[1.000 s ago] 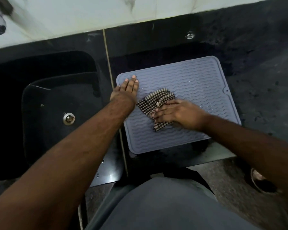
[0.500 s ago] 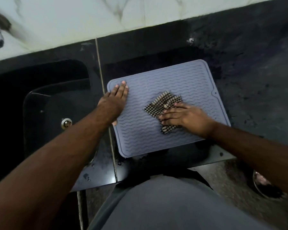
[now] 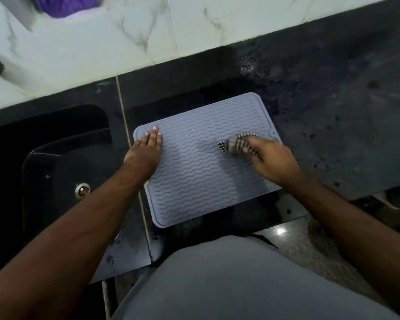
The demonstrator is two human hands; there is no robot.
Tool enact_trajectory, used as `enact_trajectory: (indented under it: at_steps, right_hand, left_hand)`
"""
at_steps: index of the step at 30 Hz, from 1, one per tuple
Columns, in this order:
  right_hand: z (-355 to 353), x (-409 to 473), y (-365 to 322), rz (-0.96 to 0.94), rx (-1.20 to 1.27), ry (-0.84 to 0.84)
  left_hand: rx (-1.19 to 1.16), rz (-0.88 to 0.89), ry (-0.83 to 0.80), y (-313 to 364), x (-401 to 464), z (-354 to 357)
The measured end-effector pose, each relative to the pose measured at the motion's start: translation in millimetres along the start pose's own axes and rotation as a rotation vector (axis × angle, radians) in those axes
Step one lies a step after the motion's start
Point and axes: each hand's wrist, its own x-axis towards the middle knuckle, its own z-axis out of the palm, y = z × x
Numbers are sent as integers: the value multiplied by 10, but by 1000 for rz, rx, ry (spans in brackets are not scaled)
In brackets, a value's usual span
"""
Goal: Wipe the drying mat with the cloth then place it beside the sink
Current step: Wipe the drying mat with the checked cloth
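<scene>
Right now your left hand (image 3: 146, 150) lies flat, fingers straight, pressing the near-left edge of the grey ribbed drying mat (image 3: 201, 172) on the black counter (image 3: 333, 116). Farther right, your right hand (image 3: 271, 158) presses the checked cloth (image 3: 237, 142) onto the mat's far-right corner; its fingers are blurred. The sink (image 3: 56, 162) sits just left of the mat.

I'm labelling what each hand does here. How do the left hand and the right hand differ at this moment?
The left hand lies flat with straight fingers near the mat's sink-side edge; the right hand is near the opposite edge. The left hand holds nothing; the right hand is on the checked cloth. The left hand looks sharp, the right hand and cloth motion-blurred. Both are bare and on the mat.
</scene>
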Motion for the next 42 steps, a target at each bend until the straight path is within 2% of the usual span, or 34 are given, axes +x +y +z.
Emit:
enact_trajectory:
  at_steps: [3, 6, 8, 15, 18, 21, 24, 27, 29, 32, 35, 37, 39, 40, 42]
  right_hand:
    - [-211, 13, -98, 241, 353, 287]
    - [-341, 6, -157, 472, 731, 391]
    - [-368, -30, -229, 543, 925, 420]
    - [-321, -111, -568, 649, 1056, 286]
    - [-399, -149, -700, 598, 1142, 201]
    - [-495, -180, -790, 488, 1231, 46]
    - [-559, -192, -823, 392, 1288, -73]
    - [-600, -206, -802, 316, 1309, -89]
    - [-575, -222, -753, 244, 1262, -34]
    - [-479, -212, -669, 114, 1099, 82]
    - [-416, -153, -546, 33, 790, 189]
    - [-424, -105, -442, 58, 608, 284]
    - [-455, -68, -327, 138, 601, 303]
    - [-471, -51, -267, 149, 635, 277]
    - [-484, -16, -177, 123, 823, 138]
  left_hand:
    - [-38, 29, 52, -33, -26, 7]
    - [-75, 53, 82, -47, -65, -6]
    - [-198, 107, 123, 50, -122, -39]
    - [-614, 357, 260, 550, -291, -286]
    - [-927, 461, 319, 693, -377, -426]
    - [-1190, 569, 385, 843, -459, -603]
    - [-1398, 616, 418, 910, -508, -698]
    - [-1471, 565, 451, 924, -532, -755]
    - [-1424, 526, 519, 955, -558, -806]
    - [-1223, 369, 673, 1007, -605, -903]
    - [-1037, 234, 792, 996, -649, -1015]
    - [-1025, 211, 847, 986, -680, -1076]
    - [-1139, 236, 844, 1012, -709, -1107]
    - [-1272, 259, 815, 1038, -726, -1110]
    - [-1697, 272, 690, 1123, -768, -1115]
